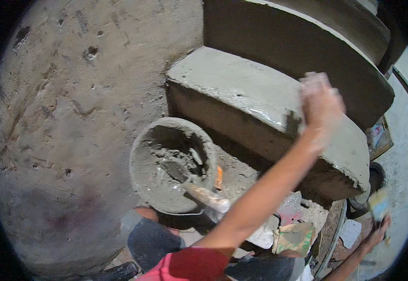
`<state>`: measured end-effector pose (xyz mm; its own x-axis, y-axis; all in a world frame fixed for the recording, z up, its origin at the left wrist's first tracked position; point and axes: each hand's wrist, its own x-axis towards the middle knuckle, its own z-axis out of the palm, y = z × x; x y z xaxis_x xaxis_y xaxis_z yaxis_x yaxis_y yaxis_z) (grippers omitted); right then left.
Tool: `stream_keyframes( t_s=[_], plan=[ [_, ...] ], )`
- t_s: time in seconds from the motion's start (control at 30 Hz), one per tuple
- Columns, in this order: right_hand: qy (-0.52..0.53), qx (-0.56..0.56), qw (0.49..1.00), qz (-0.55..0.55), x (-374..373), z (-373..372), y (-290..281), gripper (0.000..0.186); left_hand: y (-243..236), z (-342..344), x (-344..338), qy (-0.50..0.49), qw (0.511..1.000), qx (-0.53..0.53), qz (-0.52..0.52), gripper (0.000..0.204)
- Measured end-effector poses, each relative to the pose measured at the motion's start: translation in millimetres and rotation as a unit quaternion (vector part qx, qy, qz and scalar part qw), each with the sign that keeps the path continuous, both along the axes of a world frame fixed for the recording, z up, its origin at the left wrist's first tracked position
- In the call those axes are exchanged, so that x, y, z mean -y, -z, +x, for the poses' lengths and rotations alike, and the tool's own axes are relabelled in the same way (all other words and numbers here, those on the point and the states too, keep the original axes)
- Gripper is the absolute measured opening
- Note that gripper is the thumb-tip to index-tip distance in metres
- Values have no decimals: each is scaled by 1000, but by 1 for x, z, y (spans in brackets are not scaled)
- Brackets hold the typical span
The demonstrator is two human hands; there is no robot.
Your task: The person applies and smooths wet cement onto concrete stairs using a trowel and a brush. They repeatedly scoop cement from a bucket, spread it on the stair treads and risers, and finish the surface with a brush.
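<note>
My left hand (322,105), smeared by motion and whitish at the fingers, is over the wet grey cement top of a curved step (255,89). Whether it holds anything does not show. Down at the right edge, my right hand (380,232) grips a paintbrush (378,204) with pale yellow and bluish bristles, pointing up. In front of my knees stands a cement-coated bucket (143,180) with grey mortar (178,157) inside. A trowel (204,195) leans in it, its blade in the mortar and its pale, crusted handle over the rim.
A rough plastered wall (77,131) rises on the left. Higher steps (279,35) curve away behind. Rubble, an orange scrap (219,178) and a crumpled printed packet (294,239) lie below the step. A dark container (377,175) stands past the step's right end.
</note>
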<state>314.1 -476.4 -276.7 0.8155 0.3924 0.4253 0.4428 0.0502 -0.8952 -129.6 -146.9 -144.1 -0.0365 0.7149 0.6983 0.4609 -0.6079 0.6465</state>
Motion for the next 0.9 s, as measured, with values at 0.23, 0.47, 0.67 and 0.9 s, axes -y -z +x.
stream_keyframes(
  t_s=[0.23,0.47,0.67,0.9],
  plan=[
    [-335,68,939,37,-277,-180,-138,44,-155,-13,-16,221,972,-42,-73,39],
    [-444,-92,891,-32,-444,-433,-183,33,-51,-298,-178,-74,871,-482,-65,52],
    [-414,-129,901,-1,-577,-596,-174,25,19,-328,-205,10,812,-540,-219,44],
    [-375,-158,909,-95,-596,-571,-133,38,22,-330,-206,-20,830,-505,-237,42]
  ],
)
